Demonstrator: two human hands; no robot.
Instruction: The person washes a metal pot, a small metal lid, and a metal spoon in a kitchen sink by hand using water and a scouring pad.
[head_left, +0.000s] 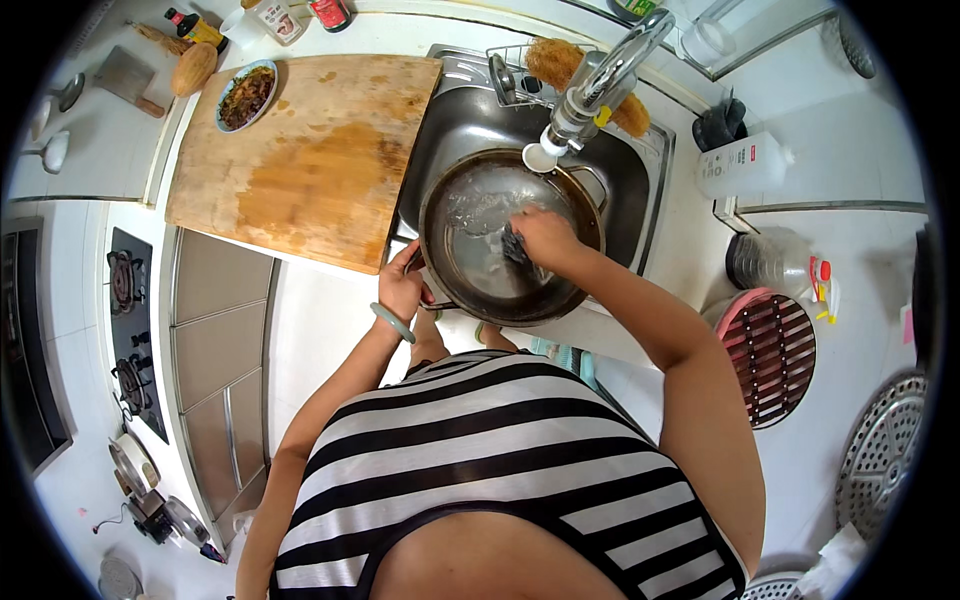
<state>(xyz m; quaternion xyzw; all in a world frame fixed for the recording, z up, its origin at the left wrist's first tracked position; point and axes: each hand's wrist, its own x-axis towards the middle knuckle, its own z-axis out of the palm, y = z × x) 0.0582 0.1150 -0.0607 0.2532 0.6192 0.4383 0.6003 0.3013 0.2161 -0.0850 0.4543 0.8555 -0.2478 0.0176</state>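
A large metal pan (480, 277) with two loop handles lies over the steel sink (637, 157), with some water in it. At its near left side, my left hand (403, 283) is closed around one handle. My right hand (541, 234) is inside the pan and grips a dark grey scrubber (514, 246) against the pan's inner surface; its exact kind is hard to tell. Above the pan's far rim hangs the chrome faucet (592, 97) with a white round outlet. Whether water runs from it cannot be told.
Left of the sink lies a wet wooden cutting board (300, 165) with a plate of food (246, 96) at its far corner. A wire rack (517, 56) and brown loofahs (553, 63) stand behind the sink. On the right are a white jug (742, 165) and a slatted round lid (772, 358).
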